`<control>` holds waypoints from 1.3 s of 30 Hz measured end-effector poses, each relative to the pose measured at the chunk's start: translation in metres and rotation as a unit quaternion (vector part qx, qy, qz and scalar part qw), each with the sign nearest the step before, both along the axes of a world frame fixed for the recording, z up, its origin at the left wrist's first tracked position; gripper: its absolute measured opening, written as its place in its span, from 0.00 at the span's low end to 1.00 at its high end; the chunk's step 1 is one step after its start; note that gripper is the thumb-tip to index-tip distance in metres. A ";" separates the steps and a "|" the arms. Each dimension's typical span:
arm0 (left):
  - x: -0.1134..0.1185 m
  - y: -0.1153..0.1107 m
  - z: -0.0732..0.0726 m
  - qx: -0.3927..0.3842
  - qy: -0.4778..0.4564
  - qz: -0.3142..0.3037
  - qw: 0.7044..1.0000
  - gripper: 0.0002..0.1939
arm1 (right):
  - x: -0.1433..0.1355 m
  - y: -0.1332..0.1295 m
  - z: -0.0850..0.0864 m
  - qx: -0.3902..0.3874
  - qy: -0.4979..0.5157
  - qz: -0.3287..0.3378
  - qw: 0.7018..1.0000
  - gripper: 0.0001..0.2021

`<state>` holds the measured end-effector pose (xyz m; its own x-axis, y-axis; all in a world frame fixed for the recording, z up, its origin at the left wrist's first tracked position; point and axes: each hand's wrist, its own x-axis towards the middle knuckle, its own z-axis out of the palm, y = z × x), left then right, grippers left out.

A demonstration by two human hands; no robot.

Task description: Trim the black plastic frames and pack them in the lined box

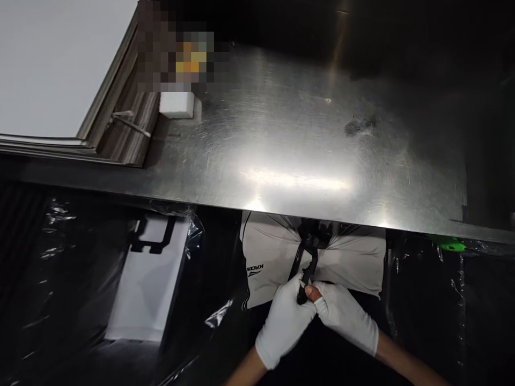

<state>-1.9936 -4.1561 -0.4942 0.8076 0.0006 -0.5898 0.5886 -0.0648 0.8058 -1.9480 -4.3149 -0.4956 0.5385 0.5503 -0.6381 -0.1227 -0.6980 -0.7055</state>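
My left hand (286, 317), in a white glove, is closed around a slim black jointed piece (309, 271) whose exact kind I cannot make out. My right hand (345, 311) is gloved too, with its bare thumb pressed against the lower end of the same piece. Both hands meet below the metal table's front edge. Behind them spreads a white fabric item (273, 252) with dark lettering near its left side, gathered towards the middle around dark parts. The fingers' undersides are hidden.
The scratched metal table (289, 128) lies ahead. A stack of large boards (56, 69) stands at left, beside a small white block (177, 104). Shiny black plastic (209, 316) hangs below the edge, with a white panel (145, 300) at left and a green object (448, 243) at right.
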 end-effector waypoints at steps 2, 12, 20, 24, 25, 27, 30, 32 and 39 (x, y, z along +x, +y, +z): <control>-0.001 -0.001 -0.001 -0.011 -0.001 0.004 1.000 0.01 | -0.001 0.000 0.001 0.008 0.003 -0.013 1.000 0.30; -0.003 -0.006 -0.002 0.001 0.006 0.004 1.000 0.03 | -0.005 0.002 -0.001 0.017 -0.008 -0.029 0.999 0.30; 0.010 0.026 0.015 -0.066 -0.030 -0.135 0.988 0.13 | 0.023 -0.040 0.029 0.076 0.040 -0.061 0.994 0.30; 0.013 0.018 0.020 0.127 0.001 -0.179 0.976 0.12 | 0.015 -0.054 0.032 0.091 0.077 -0.093 0.989 0.29; 0.011 0.013 0.019 0.199 0.000 -0.202 0.959 0.12 | 0.010 -0.053 0.030 0.083 0.072 -0.083 0.990 0.29; 0.007 0.003 0.017 0.306 -0.024 -0.245 0.920 0.12 | 0.001 -0.048 0.028 0.037 0.049 -0.045 0.997 0.30; -0.002 -0.006 0.012 0.384 -0.079 -0.259 0.883 0.10 | -0.009 -0.040 0.027 -0.057 0.025 0.023 0.998 0.32; -0.007 -0.009 0.008 0.418 -0.105 -0.246 0.868 0.09 | -0.011 -0.037 0.027 -0.085 0.022 0.050 0.995 0.33; -0.013 -0.013 0.005 0.493 -0.160 -0.217 0.827 0.10 | -0.009 -0.034 0.027 -0.091 0.020 0.054 0.994 0.31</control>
<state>-2.0070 -4.1689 -0.4888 0.9728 0.0229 -0.2305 0.1038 -0.9327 0.3453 -1.9572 -4.3491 -0.4681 0.4550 0.4770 -0.7519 -0.0665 -0.8238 -0.5629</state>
